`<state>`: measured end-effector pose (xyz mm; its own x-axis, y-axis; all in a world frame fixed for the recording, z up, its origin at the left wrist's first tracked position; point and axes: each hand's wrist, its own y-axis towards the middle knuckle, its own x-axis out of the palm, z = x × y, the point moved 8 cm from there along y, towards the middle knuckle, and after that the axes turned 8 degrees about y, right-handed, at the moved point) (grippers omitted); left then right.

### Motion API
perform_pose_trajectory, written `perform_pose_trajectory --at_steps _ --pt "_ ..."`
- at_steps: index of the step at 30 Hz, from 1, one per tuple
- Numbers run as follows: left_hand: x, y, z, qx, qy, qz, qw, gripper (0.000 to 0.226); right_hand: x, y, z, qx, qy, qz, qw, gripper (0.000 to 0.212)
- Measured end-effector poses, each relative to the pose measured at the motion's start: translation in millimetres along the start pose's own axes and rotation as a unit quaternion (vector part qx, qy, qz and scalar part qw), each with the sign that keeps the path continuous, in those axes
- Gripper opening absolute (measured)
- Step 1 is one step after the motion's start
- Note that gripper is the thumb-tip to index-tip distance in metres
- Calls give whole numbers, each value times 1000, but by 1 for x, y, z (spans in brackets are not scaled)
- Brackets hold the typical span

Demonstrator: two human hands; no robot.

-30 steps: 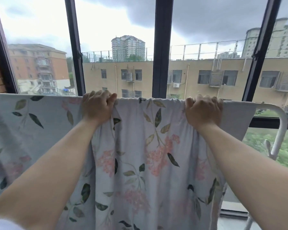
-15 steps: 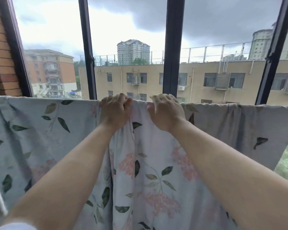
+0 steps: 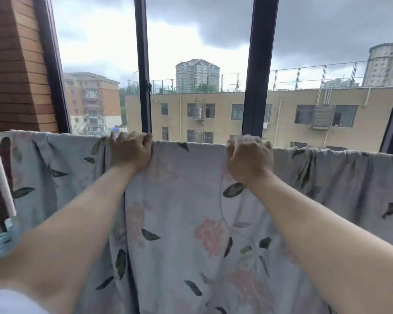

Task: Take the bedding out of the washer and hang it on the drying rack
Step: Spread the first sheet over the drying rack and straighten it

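Observation:
A pale floral bedsheet (image 3: pixel 186 214) with green leaves and pink flowers hangs over the top bar of a white drying rack (image 3: pixel 0 168), whose curved left end shows at the left edge. The bar itself is hidden under the cloth. My left hand (image 3: pixel 129 150) grips the sheet's top fold, fingers curled over the bar. My right hand (image 3: pixel 250 157) grips the fold further right, bunching a little cloth under its fingers. The sheet spreads from the rack's left end to the right edge of view.
Tall dark-framed windows (image 3: pixel 143 87) stand directly behind the rack, with buildings outside. A brick wall (image 3: pixel 16 71) is at the left. Something light blue (image 3: pixel 0 243) hangs low at the left by the rack's leg.
The view has swung left, bringing the rack's left end into sight. My hands were close together half a second ago and are now spread apart along the top fold.

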<state>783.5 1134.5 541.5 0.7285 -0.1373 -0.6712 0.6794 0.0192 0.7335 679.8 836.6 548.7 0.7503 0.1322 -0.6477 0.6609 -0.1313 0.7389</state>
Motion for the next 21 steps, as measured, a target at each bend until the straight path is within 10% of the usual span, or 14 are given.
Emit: perform_pose_trajectory --at_steps 4,15,21 --pt "0 -14 16 32 -15 24 999 46 32 -8 -65 -110 37 -65 991 47" --pt "21 30 -107 -54 31 -44 997 74 22 -6 -1 -76 22 29 996 25" --pt "6 -60 22 -29 -129 150 980 52 14 -32 3 -122 50 73 989 45"
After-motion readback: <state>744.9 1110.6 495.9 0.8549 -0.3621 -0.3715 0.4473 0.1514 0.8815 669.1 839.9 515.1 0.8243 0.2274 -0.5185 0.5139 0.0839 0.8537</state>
